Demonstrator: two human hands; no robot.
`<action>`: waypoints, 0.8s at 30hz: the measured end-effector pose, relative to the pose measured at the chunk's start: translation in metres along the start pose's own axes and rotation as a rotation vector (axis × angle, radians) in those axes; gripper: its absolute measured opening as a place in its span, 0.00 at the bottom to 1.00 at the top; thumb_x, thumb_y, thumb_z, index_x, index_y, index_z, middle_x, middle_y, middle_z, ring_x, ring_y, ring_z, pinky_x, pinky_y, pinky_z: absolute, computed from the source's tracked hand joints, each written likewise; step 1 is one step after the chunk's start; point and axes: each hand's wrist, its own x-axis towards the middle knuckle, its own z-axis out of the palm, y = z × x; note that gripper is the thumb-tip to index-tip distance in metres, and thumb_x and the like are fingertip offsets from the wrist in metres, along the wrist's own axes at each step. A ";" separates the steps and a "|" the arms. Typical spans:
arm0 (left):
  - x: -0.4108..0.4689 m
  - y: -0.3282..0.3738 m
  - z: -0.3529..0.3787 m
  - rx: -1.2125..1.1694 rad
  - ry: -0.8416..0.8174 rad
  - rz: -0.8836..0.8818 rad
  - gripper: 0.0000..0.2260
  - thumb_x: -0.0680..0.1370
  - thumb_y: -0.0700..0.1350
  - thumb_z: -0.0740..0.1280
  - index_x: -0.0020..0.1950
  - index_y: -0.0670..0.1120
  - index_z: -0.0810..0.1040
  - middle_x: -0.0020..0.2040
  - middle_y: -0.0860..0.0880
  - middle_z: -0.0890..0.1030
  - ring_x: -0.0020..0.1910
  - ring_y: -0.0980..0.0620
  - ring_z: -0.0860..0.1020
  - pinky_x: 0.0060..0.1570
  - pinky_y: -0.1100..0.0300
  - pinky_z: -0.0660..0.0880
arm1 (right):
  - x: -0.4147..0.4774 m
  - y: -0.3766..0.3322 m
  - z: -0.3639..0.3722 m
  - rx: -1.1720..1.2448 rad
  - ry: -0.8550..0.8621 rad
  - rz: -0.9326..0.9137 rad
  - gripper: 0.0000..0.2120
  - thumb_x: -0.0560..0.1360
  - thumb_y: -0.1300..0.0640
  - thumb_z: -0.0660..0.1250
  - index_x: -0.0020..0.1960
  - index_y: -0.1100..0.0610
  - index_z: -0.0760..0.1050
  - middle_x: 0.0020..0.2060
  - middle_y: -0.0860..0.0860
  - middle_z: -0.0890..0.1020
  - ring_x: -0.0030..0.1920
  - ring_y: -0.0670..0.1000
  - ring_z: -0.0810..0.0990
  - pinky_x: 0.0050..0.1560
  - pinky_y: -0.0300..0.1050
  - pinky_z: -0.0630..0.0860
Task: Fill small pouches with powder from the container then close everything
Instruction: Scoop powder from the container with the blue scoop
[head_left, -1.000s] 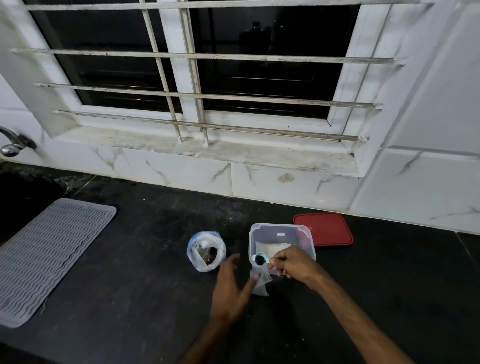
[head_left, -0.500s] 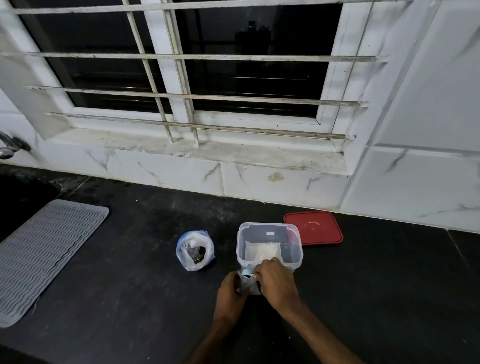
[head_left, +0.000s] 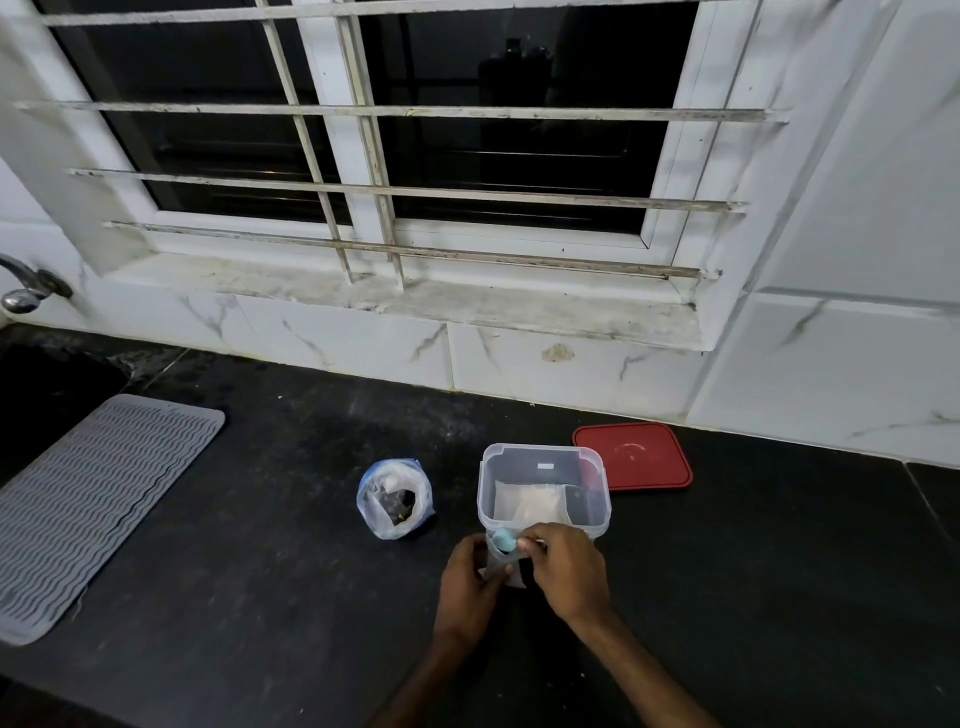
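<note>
On the speckled black stone table (head_left: 260, 571), our left hand (head_left: 467, 577) curls its grip round a small, crinkled clear plastic pouch (head_left: 514, 579). The pouch sits just in front of the clear, square, hard plastic container (head_left: 514, 465) of white powder (head_left: 530, 501). Our right hand (head_left: 566, 571) pinches a round pale blue plastic scoop (head_left: 503, 539) at the pouch's mouth. A white label (head_left: 545, 466) on the container's far wall is too small to read. The flat red rounded-square lid (head_left: 639, 462) lies just behind on the right, and a soft clear bag (head_left: 395, 499) stands apart on the left.
</note>
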 end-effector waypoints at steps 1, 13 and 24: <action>0.000 -0.001 -0.001 -0.002 0.000 -0.002 0.16 0.74 0.40 0.72 0.60 0.50 0.75 0.55 0.54 0.82 0.52 0.63 0.80 0.48 0.66 0.78 | 0.000 0.000 0.000 0.030 0.002 0.031 0.06 0.77 0.51 0.67 0.50 0.48 0.83 0.45 0.42 0.85 0.43 0.38 0.79 0.37 0.25 0.65; 0.006 -0.016 -0.012 0.034 -0.108 0.042 0.26 0.66 0.55 0.76 0.61 0.58 0.71 0.58 0.58 0.78 0.56 0.60 0.78 0.55 0.59 0.78 | -0.002 0.007 -0.008 0.138 0.005 0.114 0.04 0.76 0.52 0.69 0.45 0.47 0.83 0.35 0.39 0.83 0.40 0.38 0.81 0.42 0.34 0.75; 0.034 -0.016 -0.105 -0.007 0.547 -0.072 0.14 0.76 0.58 0.68 0.53 0.49 0.72 0.47 0.50 0.78 0.47 0.50 0.79 0.43 0.53 0.77 | 0.024 -0.078 0.019 0.161 -0.045 -0.045 0.05 0.78 0.51 0.68 0.49 0.49 0.82 0.35 0.44 0.84 0.38 0.42 0.82 0.44 0.42 0.79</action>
